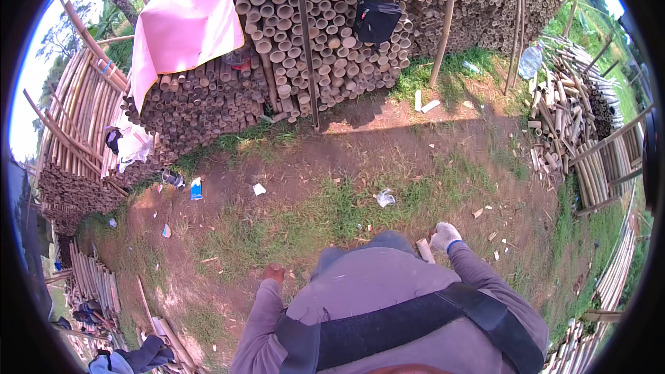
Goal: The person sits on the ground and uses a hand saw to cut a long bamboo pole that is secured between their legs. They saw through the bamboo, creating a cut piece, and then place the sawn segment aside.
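My left hand is bare and hangs low at my left side over the dirt, its fingers curled in, with no object showing in it. On my right hand is a white knitted glove with a blue cuff; the hand is closed in front of my right thigh. Right beside the glove is a short pale piece of bamboo, its lower end hidden behind my body. Whether the gloved fingers grip anything cannot be made out.
Tall stacks of cut bamboo stand ahead behind upright poles, with a pink sheet and a black bag on them. A loose bamboo heap lies at right. Plastic litter and a blue packet dot the ground.
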The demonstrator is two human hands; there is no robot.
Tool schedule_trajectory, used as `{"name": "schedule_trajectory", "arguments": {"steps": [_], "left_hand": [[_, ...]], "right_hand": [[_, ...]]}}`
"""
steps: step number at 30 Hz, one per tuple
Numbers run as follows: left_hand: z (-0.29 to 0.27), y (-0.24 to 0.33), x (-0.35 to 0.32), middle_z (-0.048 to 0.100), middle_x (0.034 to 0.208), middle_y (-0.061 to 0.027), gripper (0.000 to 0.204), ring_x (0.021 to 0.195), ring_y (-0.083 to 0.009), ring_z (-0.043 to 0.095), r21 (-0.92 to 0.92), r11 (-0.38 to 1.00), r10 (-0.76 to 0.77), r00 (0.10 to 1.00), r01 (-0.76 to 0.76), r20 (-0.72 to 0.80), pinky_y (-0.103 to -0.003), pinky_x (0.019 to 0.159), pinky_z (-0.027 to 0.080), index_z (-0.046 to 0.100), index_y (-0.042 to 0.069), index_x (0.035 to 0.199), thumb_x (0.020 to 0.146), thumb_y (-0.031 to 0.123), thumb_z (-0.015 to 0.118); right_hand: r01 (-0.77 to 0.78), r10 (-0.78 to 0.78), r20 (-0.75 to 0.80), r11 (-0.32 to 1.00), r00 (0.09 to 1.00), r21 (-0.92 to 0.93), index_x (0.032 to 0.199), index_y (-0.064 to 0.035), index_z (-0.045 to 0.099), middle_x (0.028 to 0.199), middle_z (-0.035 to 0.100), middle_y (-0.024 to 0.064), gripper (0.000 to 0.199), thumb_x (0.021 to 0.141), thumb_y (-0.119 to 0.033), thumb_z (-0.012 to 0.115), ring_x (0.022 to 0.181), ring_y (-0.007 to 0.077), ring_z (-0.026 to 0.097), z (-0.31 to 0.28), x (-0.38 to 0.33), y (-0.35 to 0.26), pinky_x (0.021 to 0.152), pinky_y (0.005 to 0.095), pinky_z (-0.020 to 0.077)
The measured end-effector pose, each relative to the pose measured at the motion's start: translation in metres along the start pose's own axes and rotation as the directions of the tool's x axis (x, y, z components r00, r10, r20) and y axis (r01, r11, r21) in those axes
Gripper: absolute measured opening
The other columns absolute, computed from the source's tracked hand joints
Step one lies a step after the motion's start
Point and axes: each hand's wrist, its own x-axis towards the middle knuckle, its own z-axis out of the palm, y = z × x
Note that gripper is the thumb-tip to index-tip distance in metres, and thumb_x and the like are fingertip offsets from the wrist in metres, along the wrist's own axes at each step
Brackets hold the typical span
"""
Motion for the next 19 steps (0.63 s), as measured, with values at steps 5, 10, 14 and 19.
{"name": "schedule_trajectory", "arguments": {"steps": [5, 10, 14, 19], "left_hand": [[-0.155, 0.206, 0.178, 0.075, 0.111, -0.0123, 0.036, 0.102, -0.0246, 0.073, -0.248, 0.856, 0.37, 0.874, -0.453, -0.317, -0.038, 0.088, 0.059, 0.07, 0.004, 0.125, 0.09, 0.006, 0.067], [-0.208, 0.466, 0.193, 0.076, 0.104, -0.007, 0.032, 0.097, -0.0177, 0.072, -0.413, 0.633, 0.53, 0.755, -0.655, -0.386, -0.033, 0.088, 0.059, 0.072, 0.004, 0.12, 0.089, -0.001, 0.063], [-0.135, 0.599, 0.243, 0.074, 0.104, -0.0068, 0.027, 0.096, -0.0159, 0.071, -0.607, 0.554, 0.531, 0.804, -0.57, -0.27, -0.03, 0.088, 0.057, 0.071, 0.002, 0.117, 0.091, 0.0, 0.067], [-0.106, 0.729, 0.222, 0.075, 0.104, -0.0062, 0.024, 0.097, -0.0157, 0.071, -0.595, 0.644, 0.567, 0.822, -0.48, -0.048, -0.031, 0.089, 0.058, 0.072, 0.003, 0.119, 0.094, 0.006, 0.071]], "right_hand": [[0.224, -0.212, -0.396, 0.974, 0.893, -0.016, 0.104, -0.0055, 0.081, 0.104, 0.077, 0.0239, 0.026, 0.091, -0.028, 0.078, 0.102, 0.0415, 0.075, -0.173, 0.169, -0.129, 0.09, 0.0496, 0.0599], [0.371, -0.485, -0.629, 0.874, 0.607, -0.315, 0.115, -0.0088, 0.077, 0.095, 0.077, 0.0218, 0.032, 0.088, -0.025, 0.077, 0.09, 0.0402, 0.076, -0.357, 0.357, -0.22, 0.081, 0.0488, 0.0612], [0.376, -0.65, -0.637, 0.76, 0.415, -0.53, 0.12, -0.0117, 0.075, 0.114, 0.078, 0.0173, 0.029, 0.097, -0.027, 0.066, 0.104, 0.0339, 0.075, -0.461, 0.541, -0.287, 0.084, 0.0546, 0.0566], [0.412, -0.62, -0.479, 0.779, 0.621, -0.472, 0.126, -0.0185, 0.072, 0.131, 0.075, 0.0131, 0.034, 0.107, -0.04, 0.055, 0.129, 0.0308, 0.065, -0.518, 0.696, -0.339, 0.1, 0.0562, 0.0491]]}}
